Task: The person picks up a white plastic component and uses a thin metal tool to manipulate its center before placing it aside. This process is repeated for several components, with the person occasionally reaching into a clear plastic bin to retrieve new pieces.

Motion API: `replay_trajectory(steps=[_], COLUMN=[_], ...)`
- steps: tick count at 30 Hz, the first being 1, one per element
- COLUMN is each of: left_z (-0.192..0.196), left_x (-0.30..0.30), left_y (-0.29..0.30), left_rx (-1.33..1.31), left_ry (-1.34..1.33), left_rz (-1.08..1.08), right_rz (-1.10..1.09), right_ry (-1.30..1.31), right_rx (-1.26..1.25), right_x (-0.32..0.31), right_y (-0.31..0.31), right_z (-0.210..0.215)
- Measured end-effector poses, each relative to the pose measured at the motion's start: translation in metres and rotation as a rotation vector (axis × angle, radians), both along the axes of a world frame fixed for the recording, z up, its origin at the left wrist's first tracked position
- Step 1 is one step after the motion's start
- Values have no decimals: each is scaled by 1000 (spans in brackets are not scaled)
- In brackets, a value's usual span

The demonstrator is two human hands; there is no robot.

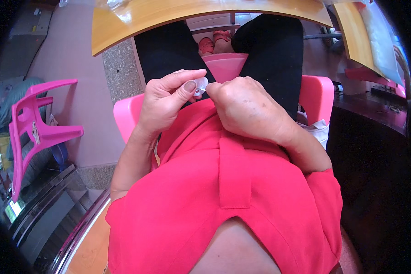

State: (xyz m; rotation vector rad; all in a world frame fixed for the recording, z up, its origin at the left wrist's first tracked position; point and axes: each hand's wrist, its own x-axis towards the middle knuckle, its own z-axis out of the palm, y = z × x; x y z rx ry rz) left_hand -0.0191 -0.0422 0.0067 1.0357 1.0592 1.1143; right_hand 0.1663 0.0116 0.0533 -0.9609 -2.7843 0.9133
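Above my lap, my left hand (165,98) pinches a small, whitish, rounded piece (201,85) between thumb and fingers. It looks partly see-through, and its exact kind is too small to make out. Close against its right side is my right hand (253,107), closed, back of the hand up. The right fingertips meet at the edge of the whitish piece. Whatever they pinch there is hidden behind the knuckles, so I cannot tell whether they grip the piece itself or something thin beside it.
A wooden table edge (205,17) curves in front of my knees, with clear plastic lying on it. I sit on a pink plastic chair (318,93). Another pink chair (41,130) stands on the left by the wall. A dark low surface (374,109) is at the right.
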Motion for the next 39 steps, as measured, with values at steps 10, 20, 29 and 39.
replay_trajectory(steps=[10, 20, 29, 39], left_z=[-2, 0, 12, 150], left_x=[11, -15, -23, -79], left_y=[-4, 13, 20, 139], left_rx=[-137, -50, 64, 706], left_ry=[54, -420, -417, 848], left_rz=[51, 68, 134, 604], right_rz=[246, -124, -43, -7], right_ry=[-182, 157, 39, -50], right_rx=[401, 211, 64, -98], right_x=[-2, 29, 40, 54], right_y=[-15, 27, 48, 58], right_z=[9, 27, -8, -43])
